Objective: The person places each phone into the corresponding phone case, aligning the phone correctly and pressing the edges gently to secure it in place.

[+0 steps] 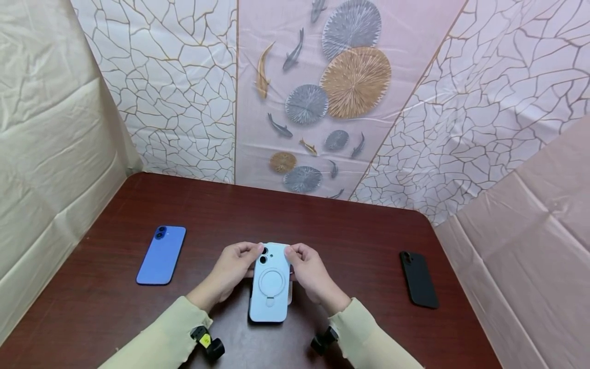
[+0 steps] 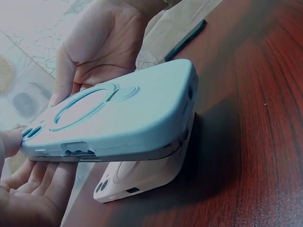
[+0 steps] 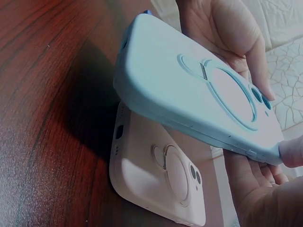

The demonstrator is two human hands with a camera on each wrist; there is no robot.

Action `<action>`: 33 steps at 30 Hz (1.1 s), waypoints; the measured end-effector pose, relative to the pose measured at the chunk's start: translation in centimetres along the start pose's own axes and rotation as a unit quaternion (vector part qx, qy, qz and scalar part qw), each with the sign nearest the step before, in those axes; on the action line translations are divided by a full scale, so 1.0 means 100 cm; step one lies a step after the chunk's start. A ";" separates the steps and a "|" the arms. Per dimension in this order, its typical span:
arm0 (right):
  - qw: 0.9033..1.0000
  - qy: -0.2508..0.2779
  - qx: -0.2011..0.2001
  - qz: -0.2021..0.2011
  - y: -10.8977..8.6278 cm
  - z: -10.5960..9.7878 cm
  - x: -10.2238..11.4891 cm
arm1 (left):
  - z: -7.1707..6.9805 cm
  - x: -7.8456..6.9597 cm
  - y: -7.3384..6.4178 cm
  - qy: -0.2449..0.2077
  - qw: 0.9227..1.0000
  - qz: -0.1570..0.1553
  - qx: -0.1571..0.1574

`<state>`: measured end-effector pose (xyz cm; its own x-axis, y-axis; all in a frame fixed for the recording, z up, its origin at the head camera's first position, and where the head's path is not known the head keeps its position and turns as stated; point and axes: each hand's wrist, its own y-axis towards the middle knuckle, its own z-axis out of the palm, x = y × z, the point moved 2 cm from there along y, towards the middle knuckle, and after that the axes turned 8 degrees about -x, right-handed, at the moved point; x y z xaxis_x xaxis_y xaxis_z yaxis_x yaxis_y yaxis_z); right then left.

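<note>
Both hands hold a light blue phone case (image 1: 275,312) by its camera end, one at each side. It has a round ring on its back and dark camera openings at the top. My left hand (image 1: 230,269) pinches the upper left corner, thumb on top and fingers curled below. At the opposite corner my right hand (image 1: 314,271) grips it the same way, as the right wrist view shows. Tilted, the blue case overlaps a pink phone case (image 3: 142,177) that lies on the table under it, ring and camera side up. What fills the blue case is hidden.
A blue phone (image 1: 161,256) lies back-up on the left of the dark red wooden table (image 1: 350,236). A black phone (image 1: 418,279) lies on the right. Patterned cloth (image 1: 184,92) hangs behind the table, with pale cloth at both sides.
</note>
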<state>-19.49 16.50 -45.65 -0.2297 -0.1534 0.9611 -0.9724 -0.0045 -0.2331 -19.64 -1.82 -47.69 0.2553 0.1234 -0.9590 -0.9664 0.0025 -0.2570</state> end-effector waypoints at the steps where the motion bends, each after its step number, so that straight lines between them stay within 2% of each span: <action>1: 1.000 0.001 0.000 0.000 0.000 0.000 0.000 | 0.000 0.000 0.000 0.001 1.000 0.002 0.000; 13: 1.000 0.006 0.011 -0.009 -0.002 0.001 0.004 | -0.002 -0.006 -0.004 -0.005 1.000 0.014 0.013; 19: 1.000 0.012 0.015 -0.011 -0.002 0.002 0.005 | -0.004 -0.002 -0.002 0.002 1.000 0.026 0.009; 33: 1.000 -0.001 0.023 -0.018 -0.005 0.004 0.008 | -0.007 0.001 -0.001 0.008 1.000 0.029 -0.001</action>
<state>-19.19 15.94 -44.85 -0.1948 -0.1538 0.9687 -0.9771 -0.0561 -0.2054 -19.52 -2.49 -47.84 0.1984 0.1071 -0.9742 -0.9797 -0.0066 -0.2002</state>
